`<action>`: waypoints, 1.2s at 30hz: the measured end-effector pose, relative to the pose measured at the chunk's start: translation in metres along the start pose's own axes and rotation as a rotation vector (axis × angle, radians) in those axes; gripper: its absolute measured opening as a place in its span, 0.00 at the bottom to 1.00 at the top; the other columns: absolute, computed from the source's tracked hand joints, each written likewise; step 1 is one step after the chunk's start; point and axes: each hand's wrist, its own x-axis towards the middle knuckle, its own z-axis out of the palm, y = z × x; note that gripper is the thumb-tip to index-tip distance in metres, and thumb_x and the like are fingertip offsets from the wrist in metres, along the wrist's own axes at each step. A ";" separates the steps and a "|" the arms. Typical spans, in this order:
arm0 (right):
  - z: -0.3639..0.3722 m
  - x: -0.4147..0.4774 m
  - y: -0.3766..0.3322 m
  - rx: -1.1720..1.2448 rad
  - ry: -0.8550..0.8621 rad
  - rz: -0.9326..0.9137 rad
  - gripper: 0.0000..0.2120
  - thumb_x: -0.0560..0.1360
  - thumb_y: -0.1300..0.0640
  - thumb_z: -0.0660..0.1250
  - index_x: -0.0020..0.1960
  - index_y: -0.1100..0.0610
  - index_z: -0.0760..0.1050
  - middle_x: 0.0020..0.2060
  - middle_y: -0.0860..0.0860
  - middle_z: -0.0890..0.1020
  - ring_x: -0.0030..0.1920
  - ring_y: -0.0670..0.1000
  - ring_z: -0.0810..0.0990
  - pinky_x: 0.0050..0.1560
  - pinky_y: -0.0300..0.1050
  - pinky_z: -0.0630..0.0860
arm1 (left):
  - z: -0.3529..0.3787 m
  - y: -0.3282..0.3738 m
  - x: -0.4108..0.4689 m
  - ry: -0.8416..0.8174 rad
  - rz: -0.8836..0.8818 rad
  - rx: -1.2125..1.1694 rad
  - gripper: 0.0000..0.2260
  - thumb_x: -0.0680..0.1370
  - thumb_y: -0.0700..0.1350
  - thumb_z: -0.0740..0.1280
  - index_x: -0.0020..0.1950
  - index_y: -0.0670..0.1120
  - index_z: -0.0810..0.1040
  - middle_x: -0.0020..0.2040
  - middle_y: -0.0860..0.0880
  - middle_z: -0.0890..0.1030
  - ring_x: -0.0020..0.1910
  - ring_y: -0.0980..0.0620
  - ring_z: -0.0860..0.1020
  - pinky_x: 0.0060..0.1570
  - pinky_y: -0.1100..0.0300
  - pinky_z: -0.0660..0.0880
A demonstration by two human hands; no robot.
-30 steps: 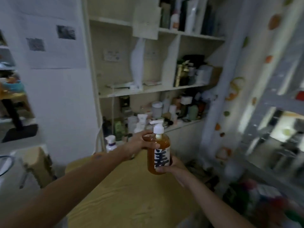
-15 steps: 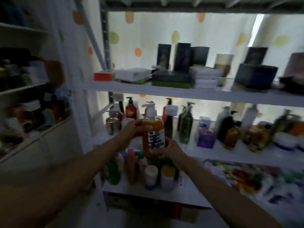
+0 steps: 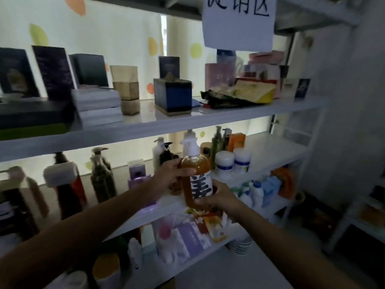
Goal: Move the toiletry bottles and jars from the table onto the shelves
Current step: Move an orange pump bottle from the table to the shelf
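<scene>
Carried from the desk a second ago, the amber pump bottle, clamped upright in both hands, left hand and right hand, now hangs before the middle shelf, seemingly ready for placing.

A white shelving unit carries the goods. Its upper board bears dark boxes at left and a blue box in the middle. The board below holds pump bottles at left and two white jars at right.

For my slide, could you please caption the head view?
Both hands, left and right, hold an amber pump bottle upright before the crowded middle shelf.
</scene>
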 end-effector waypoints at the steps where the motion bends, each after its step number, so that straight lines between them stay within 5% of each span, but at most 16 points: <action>1: -0.018 0.006 0.006 -0.005 0.022 0.011 0.27 0.63 0.63 0.78 0.60 0.56 0.76 0.53 0.52 0.84 0.54 0.51 0.82 0.53 0.45 0.79 | 0.009 -0.005 0.021 -0.029 0.007 -0.015 0.22 0.68 0.41 0.73 0.62 0.41 0.76 0.53 0.46 0.83 0.50 0.50 0.82 0.43 0.63 0.78; 5: -0.088 0.029 0.023 -0.047 0.121 0.054 0.24 0.63 0.63 0.78 0.57 0.51 0.77 0.53 0.51 0.83 0.54 0.50 0.82 0.55 0.45 0.78 | 0.050 -0.021 0.100 -0.117 -0.002 -0.063 0.28 0.63 0.47 0.78 0.61 0.42 0.77 0.55 0.44 0.82 0.55 0.44 0.80 0.55 0.49 0.77; 9: -0.151 0.038 0.045 -0.024 0.216 0.137 0.24 0.63 0.64 0.78 0.57 0.52 0.77 0.51 0.49 0.84 0.51 0.49 0.82 0.51 0.41 0.79 | 0.105 -0.034 0.163 -0.234 -0.075 -0.131 0.26 0.65 0.42 0.77 0.61 0.43 0.77 0.56 0.45 0.82 0.57 0.46 0.80 0.58 0.53 0.75; 13: -0.209 0.041 0.068 -0.012 0.341 0.190 0.23 0.62 0.62 0.79 0.55 0.50 0.78 0.50 0.48 0.84 0.52 0.48 0.82 0.52 0.42 0.79 | 0.157 -0.045 0.217 -0.323 -0.136 -0.197 0.22 0.68 0.40 0.73 0.61 0.42 0.76 0.55 0.43 0.82 0.55 0.47 0.81 0.50 0.59 0.77; 20: -0.321 0.063 0.106 -0.035 0.355 0.189 0.27 0.63 0.62 0.78 0.60 0.54 0.76 0.54 0.51 0.83 0.54 0.49 0.81 0.55 0.44 0.79 | 0.235 -0.073 0.308 -0.395 -0.157 -0.240 0.24 0.69 0.40 0.74 0.64 0.40 0.74 0.57 0.41 0.81 0.59 0.43 0.78 0.64 0.46 0.72; 25: -0.411 0.103 0.134 -0.088 0.302 0.205 0.26 0.63 0.60 0.79 0.59 0.53 0.76 0.53 0.50 0.83 0.54 0.48 0.81 0.58 0.46 0.78 | 0.281 -0.085 0.382 -0.348 -0.136 -0.223 0.26 0.67 0.40 0.75 0.63 0.40 0.74 0.57 0.41 0.81 0.56 0.44 0.80 0.50 0.58 0.77; 30: -0.491 0.140 0.141 -0.089 0.191 0.203 0.22 0.65 0.66 0.76 0.54 0.50 0.75 0.48 0.44 0.83 0.48 0.40 0.82 0.47 0.35 0.77 | 0.326 -0.085 0.440 -0.274 -0.110 -0.170 0.21 0.69 0.42 0.72 0.61 0.42 0.75 0.53 0.45 0.83 0.52 0.49 0.82 0.44 0.64 0.77; 33: -0.528 0.162 0.154 -0.111 0.128 0.195 0.28 0.60 0.61 0.79 0.59 0.56 0.76 0.54 0.51 0.83 0.55 0.49 0.81 0.56 0.45 0.78 | 0.343 -0.096 0.467 -0.220 -0.098 -0.182 0.26 0.66 0.46 0.75 0.62 0.42 0.75 0.55 0.44 0.82 0.54 0.47 0.81 0.47 0.62 0.77; 36: -0.551 0.189 0.167 -0.112 0.086 0.233 0.26 0.64 0.68 0.76 0.60 0.61 0.75 0.56 0.55 0.81 0.57 0.54 0.80 0.57 0.46 0.78 | 0.350 -0.109 0.490 -0.130 -0.107 -0.216 0.24 0.66 0.44 0.73 0.61 0.40 0.76 0.54 0.42 0.82 0.54 0.45 0.80 0.46 0.62 0.76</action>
